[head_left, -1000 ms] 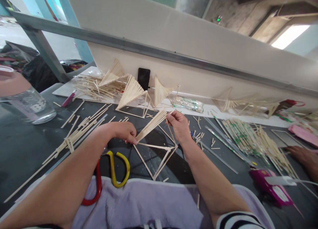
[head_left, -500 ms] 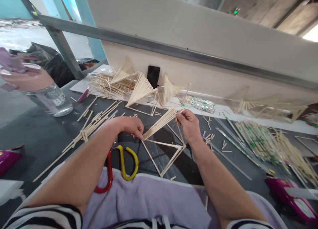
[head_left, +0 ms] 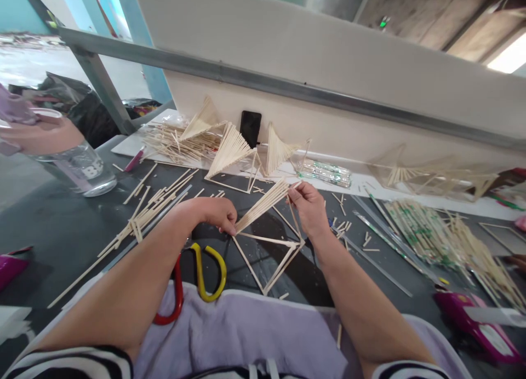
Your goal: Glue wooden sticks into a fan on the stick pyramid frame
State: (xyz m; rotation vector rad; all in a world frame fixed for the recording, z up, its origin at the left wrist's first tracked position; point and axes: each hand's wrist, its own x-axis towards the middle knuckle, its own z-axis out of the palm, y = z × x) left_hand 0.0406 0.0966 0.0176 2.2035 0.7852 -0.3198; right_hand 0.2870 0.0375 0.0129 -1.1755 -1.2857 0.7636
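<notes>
A wooden stick frame stands low over the dark table, with a fan of pale sticks laid side by side across its upper part. My left hand pinches the lower left end of the fan. At the upper right end, my right hand has its thumb and fingers closed round the stick ends. Below my left forearm lie scissors with one yellow and one red handle; their blades are mostly hidden.
Finished-looking stick models and a black phone stand along the back. Loose sticks lie at left, beyond a water bottle. Bundled sticks and a magenta tool are at right.
The view has shifted slightly, so most things appear a little further left. Both hands keep their hold on the stick frame. At the right edge, part of another person's hand now shows.
</notes>
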